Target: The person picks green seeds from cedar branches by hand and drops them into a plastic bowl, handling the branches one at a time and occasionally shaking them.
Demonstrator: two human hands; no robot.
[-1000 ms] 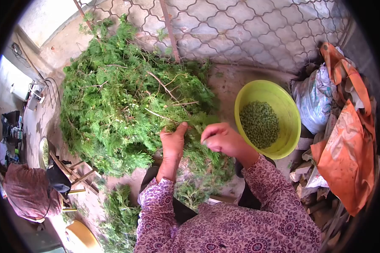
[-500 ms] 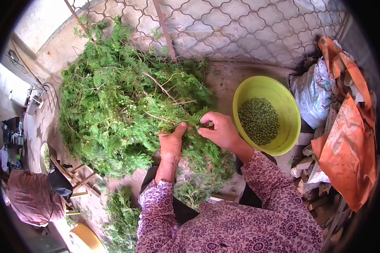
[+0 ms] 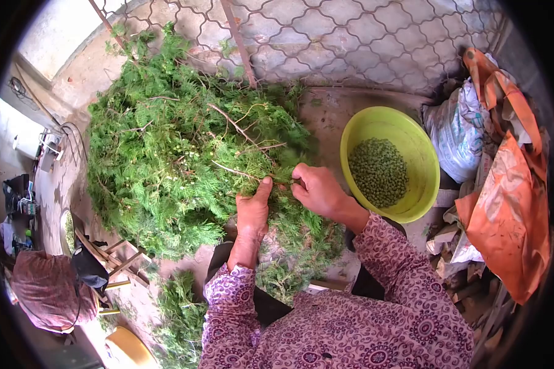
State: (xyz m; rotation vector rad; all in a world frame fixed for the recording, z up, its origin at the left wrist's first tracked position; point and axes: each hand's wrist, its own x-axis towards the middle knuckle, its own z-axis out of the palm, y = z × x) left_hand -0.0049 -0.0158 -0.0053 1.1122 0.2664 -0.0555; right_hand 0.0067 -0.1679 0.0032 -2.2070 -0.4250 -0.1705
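A twig of a green conifer branch point(image 3: 235, 171) is gripped by my left hand point(image 3: 252, 208), its thumb pressed on top. Close by on the right, my right hand point(image 3: 321, 192) is closed in a pinch at the leafy end; whatever lies between its fingertips is too small and hidden to name. Both hands are over the near right edge of a large heap of cut conifer branches point(image 3: 148, 147). To the right of my right hand stands a yellow-green plastic basin point(image 3: 426, 144), with many small round green cones or berries point(image 3: 378, 172) in it.
Wire mesh point(image 3: 351, 43) runs behind the heap. A white sack point(image 3: 455, 138) and an orange bag point(image 3: 514, 215) lie right of the basin, above split wood. Loose sprigs point(image 3: 181, 320) lie at lower left, near a yellow tub point(image 3: 129, 347) and a cloth-covered seat point(image 3: 49, 286).
My right hand's thumb and index finger have closed together from a slightly parted pose. My left hand keeps its hold on the twig. The view has shifted slightly.
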